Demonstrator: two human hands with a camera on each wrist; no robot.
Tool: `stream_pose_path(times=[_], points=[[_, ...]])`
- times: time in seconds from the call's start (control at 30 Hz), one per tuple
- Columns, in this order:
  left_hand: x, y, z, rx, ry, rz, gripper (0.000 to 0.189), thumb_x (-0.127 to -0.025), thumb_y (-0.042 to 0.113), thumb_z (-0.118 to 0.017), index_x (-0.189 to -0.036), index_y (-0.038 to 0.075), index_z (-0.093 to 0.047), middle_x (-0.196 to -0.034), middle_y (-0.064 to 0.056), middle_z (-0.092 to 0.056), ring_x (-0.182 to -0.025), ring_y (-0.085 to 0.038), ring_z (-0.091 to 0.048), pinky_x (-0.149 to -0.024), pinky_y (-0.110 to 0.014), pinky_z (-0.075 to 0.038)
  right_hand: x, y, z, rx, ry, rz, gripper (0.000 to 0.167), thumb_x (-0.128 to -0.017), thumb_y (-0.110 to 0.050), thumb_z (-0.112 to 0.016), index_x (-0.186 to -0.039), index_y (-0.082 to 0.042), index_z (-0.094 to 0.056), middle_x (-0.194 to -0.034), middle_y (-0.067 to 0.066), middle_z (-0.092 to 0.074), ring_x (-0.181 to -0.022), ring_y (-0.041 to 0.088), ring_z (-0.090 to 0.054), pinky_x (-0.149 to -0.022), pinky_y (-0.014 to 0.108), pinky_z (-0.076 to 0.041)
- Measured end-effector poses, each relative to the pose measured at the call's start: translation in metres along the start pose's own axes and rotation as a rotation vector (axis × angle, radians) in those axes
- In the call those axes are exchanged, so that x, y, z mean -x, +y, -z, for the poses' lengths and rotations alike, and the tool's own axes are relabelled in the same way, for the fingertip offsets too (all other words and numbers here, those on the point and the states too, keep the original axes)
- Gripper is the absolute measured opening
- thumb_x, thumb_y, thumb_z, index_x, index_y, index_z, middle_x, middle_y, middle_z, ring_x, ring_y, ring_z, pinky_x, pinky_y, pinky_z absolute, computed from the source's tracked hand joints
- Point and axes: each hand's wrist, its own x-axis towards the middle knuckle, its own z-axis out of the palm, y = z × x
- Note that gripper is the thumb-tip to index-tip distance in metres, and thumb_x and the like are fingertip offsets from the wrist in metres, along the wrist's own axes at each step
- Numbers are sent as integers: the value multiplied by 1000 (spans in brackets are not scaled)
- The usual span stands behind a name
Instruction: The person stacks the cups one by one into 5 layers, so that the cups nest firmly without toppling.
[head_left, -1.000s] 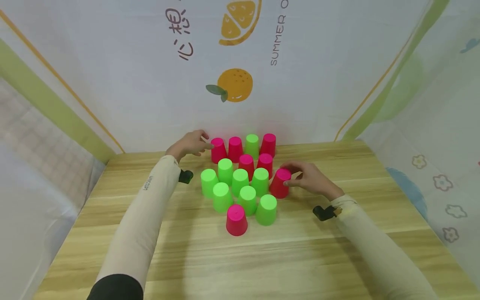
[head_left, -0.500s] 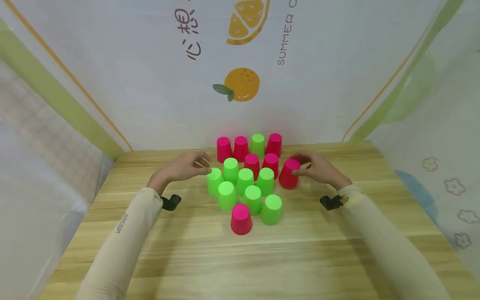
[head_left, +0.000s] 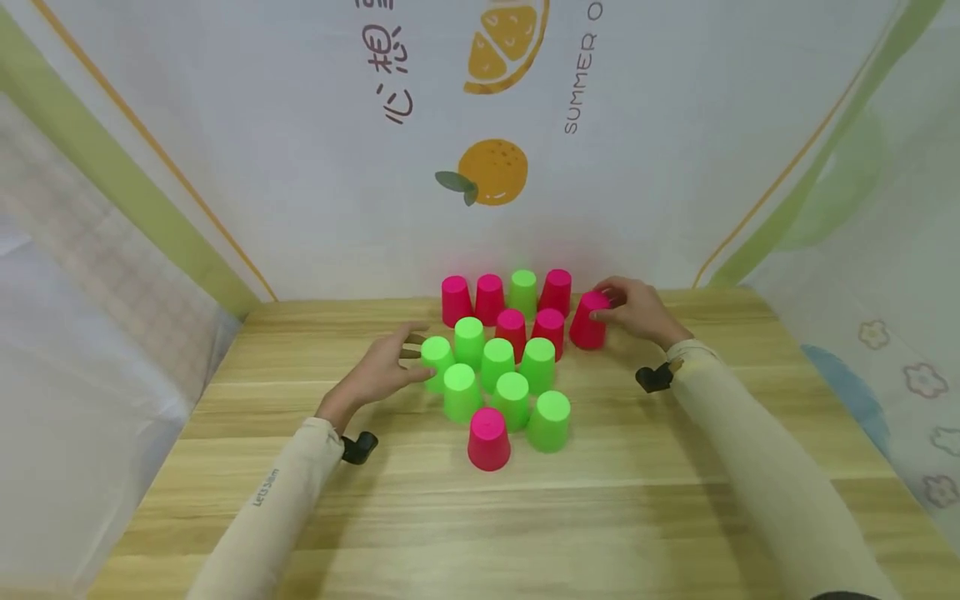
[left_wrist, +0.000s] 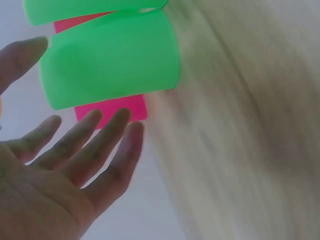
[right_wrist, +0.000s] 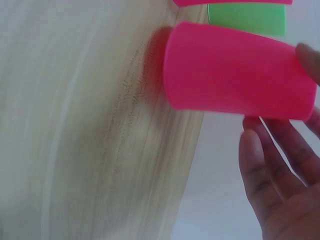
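My right hand [head_left: 643, 315] pinches an upside-down pink cup [head_left: 587, 327] near its top, thumb on the near side, at the right end of the back row. In the right wrist view this cup [right_wrist: 235, 70] looks slightly tilted, with its rim close over the wood. My left hand [head_left: 378, 369] reaches around the leftmost green cup [head_left: 435, 357], fingers spread. From the left wrist, thumb and fingers lie on either side of a green cup [left_wrist: 110, 60], with a gap between fingertips and cup.
Several more upside-down cups stand in staggered rows: a back row with a green cup [head_left: 522, 292] among pink ones, green cups in the middle, and a lone pink cup [head_left: 489, 440] in front. A white printed cloth [head_left: 337, 200] hangs behind the wooden table [head_left: 570, 525].
My right hand has carried the pink cup away from me, up beside the back row. My left hand has come back from the back-left pink cup to the left green cup.
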Motion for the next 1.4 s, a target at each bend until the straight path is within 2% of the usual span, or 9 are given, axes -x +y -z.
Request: stream_pose_path(times=[0.17, 0.4, 0.57, 0.97, 1.4], points=[[-3, -5, -8, 29, 29, -9, 64, -92, 14, -71, -146, 2, -40, -141, -25, -54, -129, -48, -56, -101, -51, -56, -14, 3, -2, -14, 57, -68, 48, -93, -19, -70, -133, 2, -55, -128, 27, -62, -118, 42, -61, -99, 52, -54], [-7, -8, -12, 15, 45, -43, 55, -92, 13, -71, -140, 2, -47, -134, -23, -58, -123, -48, -60, -99, -49, -57, -25, -5, -1, -38, 128, -146, 51, -93, -20, -67, -136, 3, -51, -129, 28, -59, -121, 42, -57, -101, 53, -53], [-6, -8, -11, 51, 47, -9, 54, -91, 11, -72, -139, 5, -49, -135, -22, -58, -124, -45, -61, -100, -48, -57, -31, -9, -1, -15, 130, -171, 51, -94, -20, -66, -138, 3, -50, -133, 29, -58, -122, 42, -56, -102, 53, -52], [-2, 0, 7, 35, 77, 20, 56, -90, 17, -75, -140, 8, -51, -133, -18, -60, -125, -42, -61, -98, -49, -57, -36, -12, -4, -8, 100, -229, 53, -96, -19, -63, -141, 3, -47, -138, 30, -54, -124, 44, -53, -103, 53, -52], [-6, 11, 28, 23, 108, 6, 58, -92, 22, -73, -143, 9, -49, -133, -16, -60, -126, -41, -60, -102, -52, -55, -40, -9, -6, -23, 83, -212, 52, -96, -14, -62, -142, 4, -46, -137, 31, -54, -123, 44, -55, -102, 53, -54]])
